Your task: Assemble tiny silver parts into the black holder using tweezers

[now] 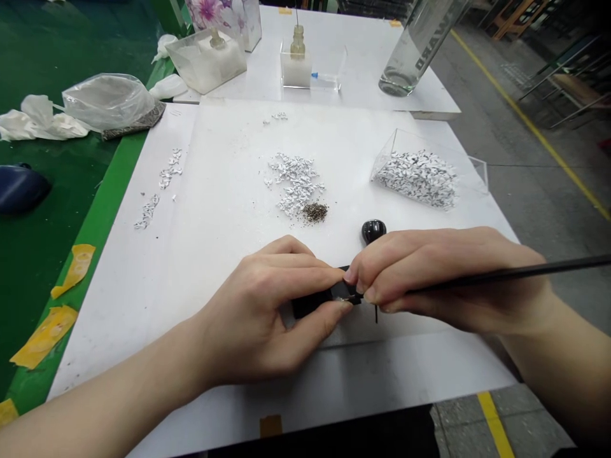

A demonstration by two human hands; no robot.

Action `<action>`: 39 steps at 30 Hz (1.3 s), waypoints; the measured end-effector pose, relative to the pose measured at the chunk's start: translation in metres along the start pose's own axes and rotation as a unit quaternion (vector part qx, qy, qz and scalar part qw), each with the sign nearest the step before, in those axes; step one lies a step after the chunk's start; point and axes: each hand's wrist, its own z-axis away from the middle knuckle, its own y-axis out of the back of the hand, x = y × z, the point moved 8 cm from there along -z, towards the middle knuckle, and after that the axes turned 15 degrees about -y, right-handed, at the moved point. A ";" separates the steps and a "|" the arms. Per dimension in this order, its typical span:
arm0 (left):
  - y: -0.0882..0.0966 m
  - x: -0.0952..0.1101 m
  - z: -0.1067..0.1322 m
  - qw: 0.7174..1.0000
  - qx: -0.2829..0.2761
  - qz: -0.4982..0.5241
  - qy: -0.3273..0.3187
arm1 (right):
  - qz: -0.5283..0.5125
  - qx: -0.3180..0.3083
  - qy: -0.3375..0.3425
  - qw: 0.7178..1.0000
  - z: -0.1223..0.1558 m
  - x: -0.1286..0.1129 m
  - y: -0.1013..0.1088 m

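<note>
My left hand (272,305) is closed, thumb and forefinger pinching a small black block (305,306) on the white work surface. A tiny shiny part seems to lie at the block's end, between the fingertips; its kind is too small to make out. My right hand (429,273) is closed around a slim black stick-like tool (515,273) whose long end points right. Its tip is mostly hidden by the fingers, right at the block. Just beyond the right hand lies a tool with a round black knob (373,230), its thin shaft passing under the fingers.
Ahead are a pile of tiny white pieces (296,181) and tiny dark brown pieces (316,212). A tilted clear box (391,147) of white pieces lies right. Behind stand a small bottle (298,43) in a clear holder and a glass cylinder (405,63). Plastic bags (107,98) lie left.
</note>
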 end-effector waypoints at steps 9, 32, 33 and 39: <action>0.004 -0.002 0.003 1.000 0.012 -0.012 0.001 | -0.227 0.172 -0.066 0.956 -0.001 0.046 0.026; 0.005 -0.005 0.002 0.999 0.002 0.001 0.043 | 0.075 0.259 -0.164 0.949 -0.012 0.065 0.026; 0.005 -0.005 0.003 0.999 0.002 0.000 0.044 | 0.081 0.260 -0.167 0.948 -0.012 0.065 0.027; 0.007 -0.003 0.002 0.999 0.002 0.003 0.046 | 0.101 0.254 -0.180 0.945 -0.012 0.064 0.027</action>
